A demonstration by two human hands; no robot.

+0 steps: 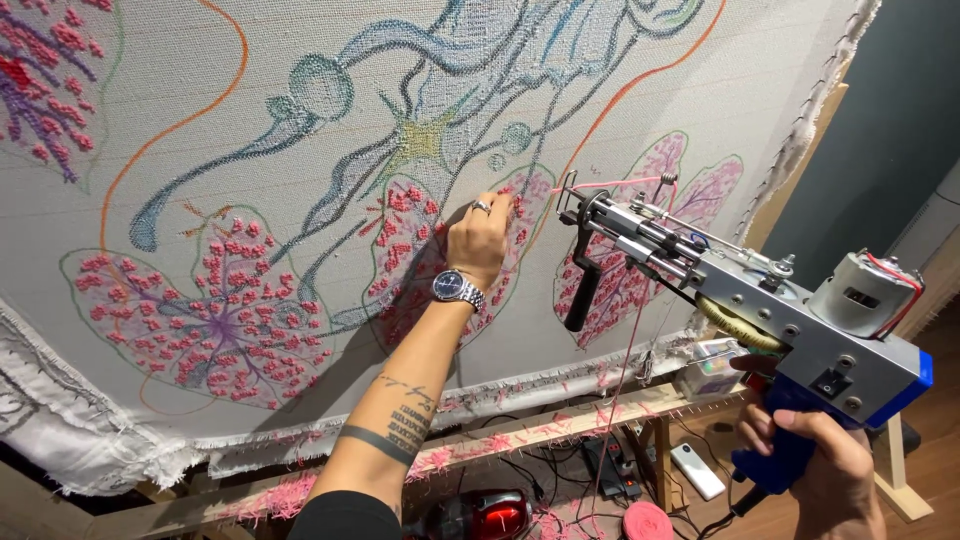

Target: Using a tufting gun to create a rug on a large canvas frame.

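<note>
A large grey tufting cloth (250, 120) stretched on a wooden frame (560, 425) fills the view, drawn with coloured outlines and partly tufted pink leaf shapes. My left hand (480, 235), wearing a ring and a wristwatch, is pressed with its fingertips against a pink tufted leaf (420, 250) near the centre. My right hand (810, 455) grips the blue handle of a metal tufting gun (740, 300), held off the cloth at the right. The gun's needle end points up-left toward the cloth. Pink yarn (625, 370) runs through the gun and hangs down.
Below the frame lie pink yarn scraps, black cables and a power strip (610, 465), a white remote-like device (697, 470), a red shiny object (490, 515) and a pink yarn ball (648, 522). A frayed white cloth edge (90, 440) hangs at lower left. A dark wall (880, 130) stands at right.
</note>
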